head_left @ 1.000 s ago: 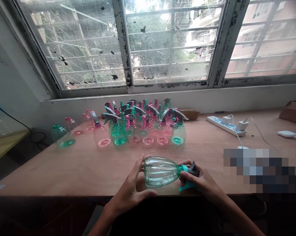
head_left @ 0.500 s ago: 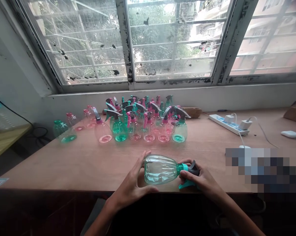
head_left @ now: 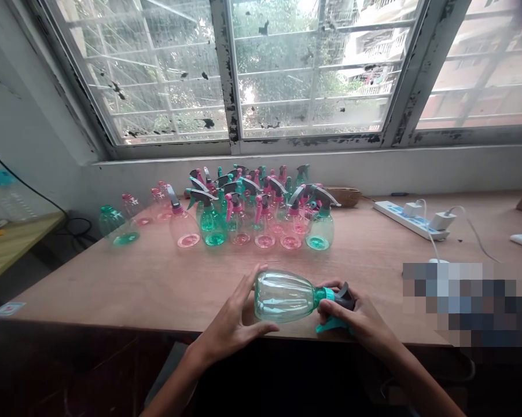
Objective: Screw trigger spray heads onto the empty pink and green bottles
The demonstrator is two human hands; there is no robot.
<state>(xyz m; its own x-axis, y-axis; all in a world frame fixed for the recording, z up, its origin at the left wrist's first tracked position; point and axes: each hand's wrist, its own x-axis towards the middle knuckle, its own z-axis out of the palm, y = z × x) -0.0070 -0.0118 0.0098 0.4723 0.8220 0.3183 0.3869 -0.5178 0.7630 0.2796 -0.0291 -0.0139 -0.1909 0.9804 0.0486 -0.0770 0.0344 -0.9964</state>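
While horizontal, green spray bottle between both hands.

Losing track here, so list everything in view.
Held spray bottle: 1, clear green, between hands.
Spray head: 1, teal and grey, on it.
Standing spray bottles: over ten, green and pink, back middle.
Headless bottles: at least four, green and pink, back left.
Power strip: 1, white and blue, back right.
Plugs: 2, white, in the strip.
Cables: several, white right, black left.
Sticker: 1, pale, front left.
Table: 1, light brown, centre.
Side table: 1, yellowish, far left.
Window: 1, grey-framed, behind.
Blurred patch: 1, mixed colours, front right.
Left hand: 1, bare, cupped around the bottle's base.
Right hand: 1, bare, gripping the spray head.
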